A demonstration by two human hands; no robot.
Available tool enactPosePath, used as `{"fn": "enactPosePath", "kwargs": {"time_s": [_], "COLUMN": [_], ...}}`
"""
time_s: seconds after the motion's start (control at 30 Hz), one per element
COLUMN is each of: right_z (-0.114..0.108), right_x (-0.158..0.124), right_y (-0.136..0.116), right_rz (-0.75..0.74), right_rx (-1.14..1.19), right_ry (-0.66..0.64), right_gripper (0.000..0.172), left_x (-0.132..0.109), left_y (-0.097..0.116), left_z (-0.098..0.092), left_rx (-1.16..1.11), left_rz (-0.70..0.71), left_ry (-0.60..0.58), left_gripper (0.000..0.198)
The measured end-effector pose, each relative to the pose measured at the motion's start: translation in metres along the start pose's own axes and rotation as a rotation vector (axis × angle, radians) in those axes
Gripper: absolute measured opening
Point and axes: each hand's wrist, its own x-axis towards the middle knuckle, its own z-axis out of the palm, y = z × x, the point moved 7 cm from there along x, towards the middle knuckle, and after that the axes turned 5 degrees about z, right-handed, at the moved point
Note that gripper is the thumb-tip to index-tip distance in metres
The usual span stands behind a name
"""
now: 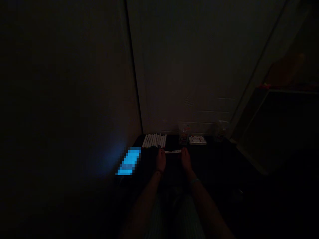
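Note:
A white marker (173, 152) lies level between my two hands above the dark table. Its left end is in the closed fingers of my left hand (161, 160). My right hand (185, 158) is closed round the other end. Just beyond my left hand, several white markers (154, 140) lie side by side in a row, some with dark or reddish ends. The scene is very dim, so the print on the held marker and the finer finger positions cannot be made out.
A flat white and red pack (197, 139) lies behind my right hand, beside a clear pouch (183, 135). Another clear pouch (221, 131) stands farther right. A glowing blue, pixelated screen (129, 162) is at the left edge. A wall (189, 66) rises behind the table.

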Motion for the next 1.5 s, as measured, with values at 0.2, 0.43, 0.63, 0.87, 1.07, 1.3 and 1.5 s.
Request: {"fn": "enactPosePath", "kwargs": {"time_s": [0.2, 0.43, 0.63, 0.87, 1.07, 1.3, 1.5], "right_z": [0.004, 0.003, 0.002, 0.001, 0.001, 0.002, 0.003], "right_x": [-0.002, -0.001, 0.001, 0.001, 0.001, 0.000, 0.000], "right_y": [0.002, 0.005, 0.007, 0.006, 0.006, 0.006, 0.005], "right_rz": [0.041, 0.037, 0.037, 0.023, 0.011, 0.019, 0.004], "right_rx": [0.033, 0.019, 0.023, 0.035, 0.057, 0.046, 0.028], "right_ry": [-0.037, -0.023, -0.017, -0.013, -0.011, -0.025, -0.028], "right_gripper": [0.031, 0.029, 0.030, 0.030, 0.030, 0.029, 0.028], "left_x": [-0.001, -0.002, -0.002, -0.004, -0.002, -0.001, -0.001], "left_y": [0.005, 0.007, 0.004, 0.010, 0.006, -0.001, 0.003], "left_z": [-0.001, 0.001, 0.001, 0.000, 0.000, 0.002, 0.000], "left_rx": [0.007, -0.020, -0.009, -0.011, 0.035, 0.055, 0.065], "left_rz": [0.029, 0.045, 0.062, 0.089, 0.088, 0.055, 0.066], "left_ry": [0.008, -0.028, -0.019, -0.031, -0.001, -0.016, -0.006], "left_gripper": [0.033, 0.033, 0.030, 0.030, 0.031, 0.035, 0.033]}}
